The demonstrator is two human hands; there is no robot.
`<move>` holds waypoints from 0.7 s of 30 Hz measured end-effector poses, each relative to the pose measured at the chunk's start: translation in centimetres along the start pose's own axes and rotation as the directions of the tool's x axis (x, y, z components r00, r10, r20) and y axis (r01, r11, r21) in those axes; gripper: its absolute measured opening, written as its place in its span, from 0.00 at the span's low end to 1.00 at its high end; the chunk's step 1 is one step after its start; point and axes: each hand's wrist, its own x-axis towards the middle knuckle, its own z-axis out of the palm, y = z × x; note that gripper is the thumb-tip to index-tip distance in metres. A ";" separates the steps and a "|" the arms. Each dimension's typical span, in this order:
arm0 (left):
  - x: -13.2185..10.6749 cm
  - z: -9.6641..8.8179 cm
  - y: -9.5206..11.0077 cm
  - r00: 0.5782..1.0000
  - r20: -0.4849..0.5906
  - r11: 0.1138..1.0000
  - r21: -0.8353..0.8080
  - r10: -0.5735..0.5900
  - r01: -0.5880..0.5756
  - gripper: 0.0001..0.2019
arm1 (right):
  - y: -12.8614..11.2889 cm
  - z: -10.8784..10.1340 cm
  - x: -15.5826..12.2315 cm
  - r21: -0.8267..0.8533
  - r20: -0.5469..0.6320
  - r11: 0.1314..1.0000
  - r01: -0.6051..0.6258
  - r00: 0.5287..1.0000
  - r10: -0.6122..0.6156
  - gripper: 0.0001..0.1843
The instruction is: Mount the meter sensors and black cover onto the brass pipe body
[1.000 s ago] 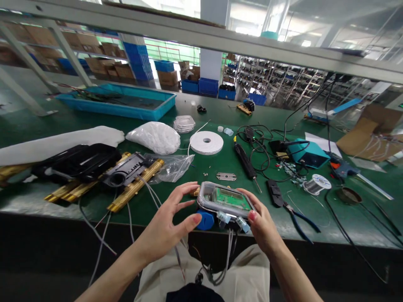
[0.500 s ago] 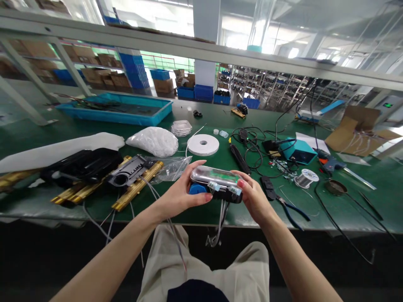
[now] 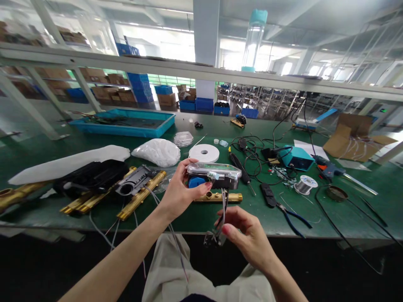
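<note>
Head view: my half-curled right hand has dropped to cables, hold unclear; my left hand alone clasps the unit.

The person's left hand is raised in a grip, thumb apart from the fingers, the bare left forearm slanting up from below. The right hand sits lower, fingers bent, thumb pointing inward.

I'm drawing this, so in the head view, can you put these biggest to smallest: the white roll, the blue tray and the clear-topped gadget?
1. Blue tray
2. Clear-topped gadget
3. White roll
The gadget is nearer the camera, which may make it look bigger.
</note>
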 end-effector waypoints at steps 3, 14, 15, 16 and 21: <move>0.0 0.1 -0.3 1.000 -0.005 1.000 0.006 0.025 -0.025 0.32 | -0.4 0.2 -0.1 -0.158 -0.012 0.987 -0.014 1.000 0.012 0.11; -0.6 -0.1 0.1 0.986 0.030 0.985 -0.054 0.167 -0.165 0.33 | -1.2 -0.5 0.4 -0.292 0.036 0.952 0.092 0.996 -0.085 0.09; -0.7 -0.2 0.0 0.983 0.028 0.982 -0.052 0.181 -0.180 0.33 | -1.2 -0.3 0.4 -0.334 0.032 0.936 0.114 0.993 -0.110 0.07; -0.9 -0.2 -0.1 0.982 0.027 0.981 -0.054 0.188 -0.187 0.33 | -1.2 -0.1 0.3 -0.378 0.028 0.916 0.133 0.991 -0.132 0.05; -1.4 -0.6 -0.3 0.976 0.022 0.973 -0.083 0.217 -0.215 0.34 | -1.1 0.7 -0.1 -0.481 0.034 0.866 0.136 0.990 -0.137 0.06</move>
